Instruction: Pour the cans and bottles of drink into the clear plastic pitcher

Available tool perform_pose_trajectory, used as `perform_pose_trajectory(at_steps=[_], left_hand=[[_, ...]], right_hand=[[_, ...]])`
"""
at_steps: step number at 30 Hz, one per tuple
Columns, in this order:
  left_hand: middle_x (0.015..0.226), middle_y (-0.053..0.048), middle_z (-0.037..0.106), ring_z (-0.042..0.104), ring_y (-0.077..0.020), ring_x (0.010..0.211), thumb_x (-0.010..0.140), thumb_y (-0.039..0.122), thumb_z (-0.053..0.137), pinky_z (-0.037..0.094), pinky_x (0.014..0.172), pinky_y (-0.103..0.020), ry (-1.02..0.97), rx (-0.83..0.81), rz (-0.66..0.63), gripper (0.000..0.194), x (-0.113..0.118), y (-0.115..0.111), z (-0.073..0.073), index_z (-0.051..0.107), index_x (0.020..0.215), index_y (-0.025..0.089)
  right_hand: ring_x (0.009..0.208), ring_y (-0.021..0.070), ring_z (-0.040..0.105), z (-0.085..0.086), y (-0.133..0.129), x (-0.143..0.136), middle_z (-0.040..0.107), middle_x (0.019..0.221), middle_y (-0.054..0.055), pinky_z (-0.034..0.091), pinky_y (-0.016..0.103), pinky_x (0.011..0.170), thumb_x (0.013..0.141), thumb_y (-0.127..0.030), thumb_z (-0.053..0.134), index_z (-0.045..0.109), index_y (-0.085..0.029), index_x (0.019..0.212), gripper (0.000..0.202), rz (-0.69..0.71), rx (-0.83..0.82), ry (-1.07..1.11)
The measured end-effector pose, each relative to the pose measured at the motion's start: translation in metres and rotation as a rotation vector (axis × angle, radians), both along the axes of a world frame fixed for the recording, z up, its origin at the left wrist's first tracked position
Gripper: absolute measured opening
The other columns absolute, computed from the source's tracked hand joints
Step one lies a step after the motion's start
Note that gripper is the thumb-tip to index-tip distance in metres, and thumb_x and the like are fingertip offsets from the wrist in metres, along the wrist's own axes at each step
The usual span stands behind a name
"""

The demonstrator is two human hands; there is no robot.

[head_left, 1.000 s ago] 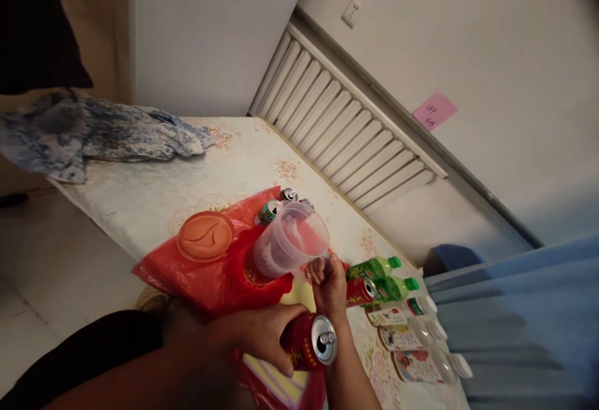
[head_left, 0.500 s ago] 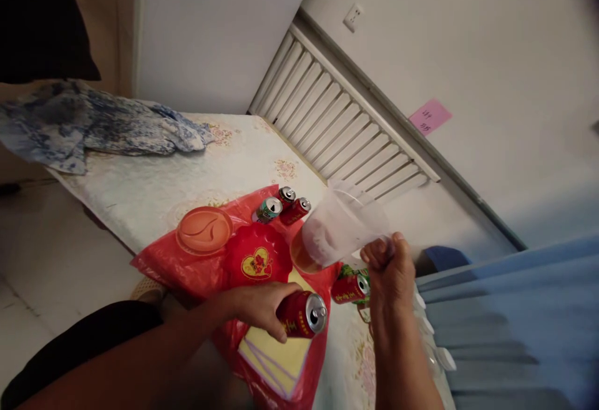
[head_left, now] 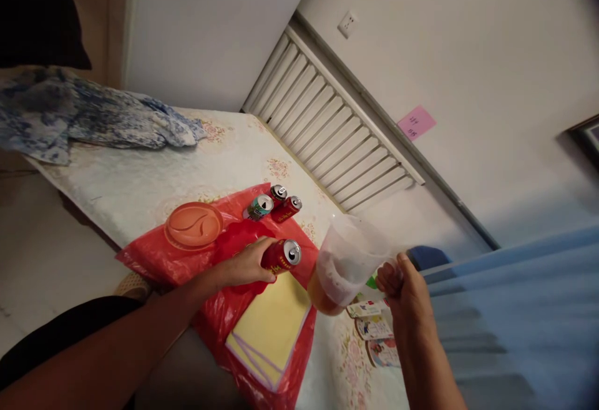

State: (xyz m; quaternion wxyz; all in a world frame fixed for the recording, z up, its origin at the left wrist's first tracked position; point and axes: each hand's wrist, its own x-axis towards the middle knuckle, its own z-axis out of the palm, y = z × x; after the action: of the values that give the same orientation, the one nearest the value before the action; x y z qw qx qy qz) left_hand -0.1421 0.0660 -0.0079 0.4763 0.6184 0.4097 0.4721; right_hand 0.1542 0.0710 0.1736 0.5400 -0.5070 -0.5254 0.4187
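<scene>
My left hand (head_left: 250,262) is closed around an opened red drink can (head_left: 282,255), its top tilted toward me. My right hand (head_left: 401,278) grips the handle of a clear plastic pitcher (head_left: 341,260), which holds a foamy brown liquid and is raised over the table's right part. Under my left hand lies a red scalloped plate (head_left: 231,238), partly covered by the hand and can. A folded yellow cloth (head_left: 269,329) with purple edging rests on the red plastic sheet (head_left: 210,316). Behind the plate stand a green-blue can (head_left: 258,208) and two dark red cans (head_left: 287,208).
An orange round lid (head_left: 194,225) sits on the sheet at left. Several containers (head_left: 374,329) stand beyond my right wrist. A blue-patterned cloth (head_left: 126,120) lies at the table's far left. A white radiator (head_left: 327,123) and a blue curtain (head_left: 515,322) border the table.
My left hand has moved the can away from me, up over the plate. The pitcher has come down and more upright in my right hand. The view has shifted slightly.
</scene>
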Motion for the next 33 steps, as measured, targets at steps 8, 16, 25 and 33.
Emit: perform_pose_trajectory(at_steps=[8, 16, 25, 33], left_hand=[[0.128, -0.010, 0.058, 0.058, -0.0324, 0.121, 0.060, 0.018, 0.070, 0.047, 0.104, -0.041, -0.064, 0.003, 0.099, 0.066, 0.003, 0.012, -0.010, 0.053, 0.123, 0.021], [0.128, -0.009, 0.061, 0.057, -0.0323, 0.122, 0.059, 0.018, 0.066, 0.046, 0.104, -0.044, -0.066, 0.023, 0.122, 0.066, 0.003, 0.015, -0.010, 0.053, 0.124, 0.023], [0.125, -0.010, 0.061, 0.058, -0.0310, 0.119, 0.061, 0.019, 0.067, 0.047, 0.103, -0.044, -0.023, 0.044, 0.156, 0.062, 0.005, 0.016, -0.013, 0.053, 0.122, 0.021], [0.123, -0.009, 0.064, 0.060, -0.0308, 0.118, 0.061, 0.019, 0.066, 0.048, 0.100, -0.041, -0.037, 0.029, 0.152, 0.061, 0.004, 0.014, -0.011, 0.055, 0.120, 0.020]], right_hand=[[0.040, 0.0058, 0.026, -0.007, -0.013, 0.004, 0.030, 0.045, -0.008, 0.024, 0.021, 0.040, 0.083, -0.057, 0.071, 0.036, -0.022, 0.050, 0.059, 0.136, 0.008, -0.189], [0.041, 0.0047, 0.019, 0.000, -0.017, -0.006, 0.026, 0.047, -0.013, 0.016, 0.018, 0.042, 0.080, -0.057, 0.075, 0.064, -0.018, 0.096, 0.043, 0.141, -0.038, -0.311], [0.042, 0.0052, 0.019, 0.009, -0.011, -0.016, 0.027, 0.048, -0.013, 0.014, 0.020, 0.041, 0.079, -0.060, 0.074, 0.064, -0.017, 0.099, 0.049, 0.204, -0.082, -0.452], [0.042, 0.0061, 0.022, 0.014, -0.003, -0.019, 0.028, 0.049, -0.012, 0.019, 0.020, 0.041, 0.082, -0.062, 0.069, 0.065, -0.016, 0.100, 0.049, 0.229, -0.039, -0.600]])
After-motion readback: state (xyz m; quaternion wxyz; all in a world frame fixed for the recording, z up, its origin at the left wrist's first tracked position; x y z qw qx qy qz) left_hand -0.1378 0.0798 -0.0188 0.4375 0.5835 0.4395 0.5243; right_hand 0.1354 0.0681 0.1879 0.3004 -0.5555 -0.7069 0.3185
